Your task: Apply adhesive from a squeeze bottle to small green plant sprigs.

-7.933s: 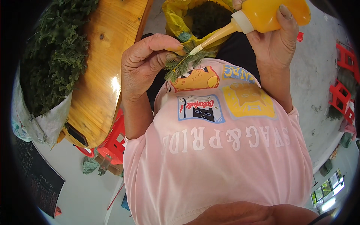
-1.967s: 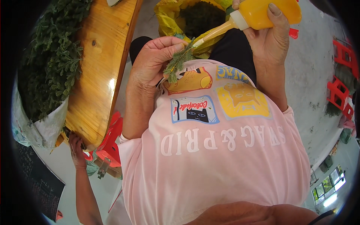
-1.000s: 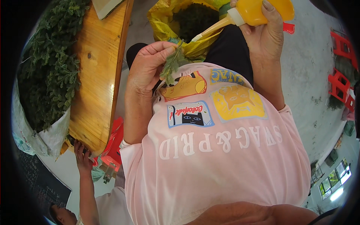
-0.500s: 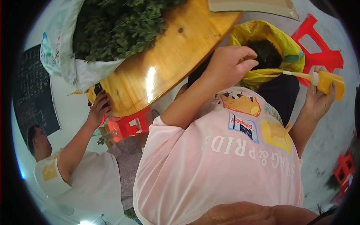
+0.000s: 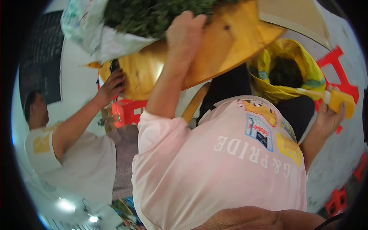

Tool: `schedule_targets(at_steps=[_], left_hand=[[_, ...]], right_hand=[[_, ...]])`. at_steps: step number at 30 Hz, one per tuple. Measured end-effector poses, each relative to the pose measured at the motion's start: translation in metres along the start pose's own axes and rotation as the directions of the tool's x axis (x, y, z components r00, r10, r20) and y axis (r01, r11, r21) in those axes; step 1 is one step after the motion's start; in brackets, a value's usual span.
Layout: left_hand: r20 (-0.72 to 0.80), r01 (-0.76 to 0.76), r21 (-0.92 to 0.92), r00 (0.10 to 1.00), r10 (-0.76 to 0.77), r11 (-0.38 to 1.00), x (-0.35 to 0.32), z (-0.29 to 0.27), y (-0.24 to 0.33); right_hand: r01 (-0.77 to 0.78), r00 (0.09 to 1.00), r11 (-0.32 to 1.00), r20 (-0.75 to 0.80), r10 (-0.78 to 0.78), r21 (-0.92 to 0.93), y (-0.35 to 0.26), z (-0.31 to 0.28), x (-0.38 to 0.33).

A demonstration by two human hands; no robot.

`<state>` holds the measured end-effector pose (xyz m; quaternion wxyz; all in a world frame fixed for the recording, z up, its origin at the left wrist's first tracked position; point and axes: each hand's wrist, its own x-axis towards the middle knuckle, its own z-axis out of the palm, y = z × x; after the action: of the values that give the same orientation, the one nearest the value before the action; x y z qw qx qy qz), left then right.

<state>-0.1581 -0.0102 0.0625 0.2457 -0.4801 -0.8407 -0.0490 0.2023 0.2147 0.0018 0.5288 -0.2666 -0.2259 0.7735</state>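
Clutching a yellow plastic squeeze bottle with a long pale nozzle (image 5: 339, 103), right hand (image 5: 326, 120) closed round its body, nozzle lying sideways toward the open yellow plastic sack of dark green leaves (image 5: 285, 73) — tilted enough, perhaps, to dribble onto the pink printed shirt (image 5: 230, 161) or the black lap below if squeezed by accident. Reaching up and away, left hand (image 5: 186, 32) at the heap of green leafy sprigs (image 5: 153, 13) on the round wooden tabletop (image 5: 222, 50); fingers bent over the leaves, but whether clamped on a sprig cannot be told. Pulling too hard there could drag loose greens off the edge. Close by, another person's hand (image 5: 111, 86) on the same table rim — easily jostled. Beside the greens, a white patterned bag (image 5: 96, 27), likely to slip.
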Motion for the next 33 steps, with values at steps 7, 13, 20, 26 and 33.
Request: schedule_targets(at_steps=[7, 13, 20, 26, 33], left_hand=[[-0.193, 0.035, -0.308, 0.976, -0.098, 0.951, 0.007, -0.017, 0.000], [-0.512, -0.163, -0.467, 0.851, -0.115, 0.869, 0.006, -0.039, -0.013], [-0.176, -0.166, -0.380, 0.979, 0.105, 0.910, -0.051, -0.030, 0.019], [-0.191, 0.038, -0.519, 0.969, -0.159, 0.854, -0.059, -0.034, 0.023], [0.345, 0.588, -0.597, 0.802, -0.488, 0.545, -0.031, -0.030, 0.016]], right_hand=[[0.070, 0.998, 0.998, -0.006, -0.070, -0.001, -0.003, -0.003, 0.002], [0.008, 0.998, 0.999, 0.055, -0.010, 0.043, -0.002, -0.005, 0.005], [-0.011, 0.999, 1.000, 0.047, 0.010, 0.027, 0.003, 0.005, 0.000], [0.022, 1.000, 0.999, 0.022, -0.022, 0.025, 0.003, 0.014, -0.006], [0.014, 0.996, 0.999, 0.087, -0.017, 0.030, 0.003, 0.011, -0.011]])
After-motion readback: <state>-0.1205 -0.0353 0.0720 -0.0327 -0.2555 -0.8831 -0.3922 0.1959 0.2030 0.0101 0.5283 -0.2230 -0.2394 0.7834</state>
